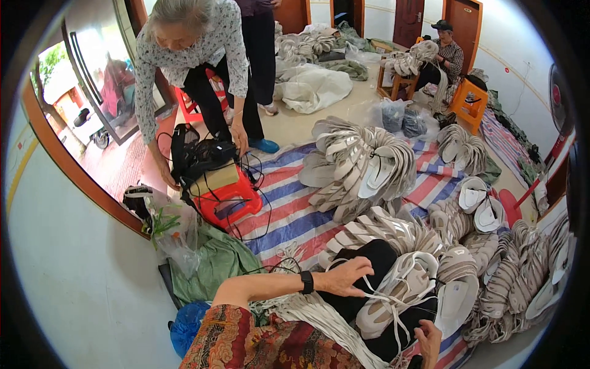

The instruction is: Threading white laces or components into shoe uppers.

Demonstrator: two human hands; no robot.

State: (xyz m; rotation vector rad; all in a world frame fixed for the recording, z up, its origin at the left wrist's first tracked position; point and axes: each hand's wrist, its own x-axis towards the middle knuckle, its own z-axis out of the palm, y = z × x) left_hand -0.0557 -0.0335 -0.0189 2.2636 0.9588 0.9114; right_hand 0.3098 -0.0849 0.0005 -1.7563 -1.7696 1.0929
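A beige and white shoe upper (402, 286) rests over the dark cloth on my lap, its long white laces (387, 300) lying loosely across it. My left hand (345, 277), with a black band on its wrist, is at the upper's left side. A lace runs through its bent fingers, and a loop sticks out beyond the hand. To the lower right of the upper is my right hand (428, 341), fingers bent and apart, with no object visible in it. Lace ends hang close by. A bundle of pale laces (319, 320) lies across my patterned clothing.
Bundled shoe uppers (362, 163) stand on the striped sheet (283, 209), with more stacks (516, 289) at right. A person (190, 55) bends over a red stool (230, 203) holding a black bag and cords. Another person (448, 52) sits far right by an orange stool (470, 104).
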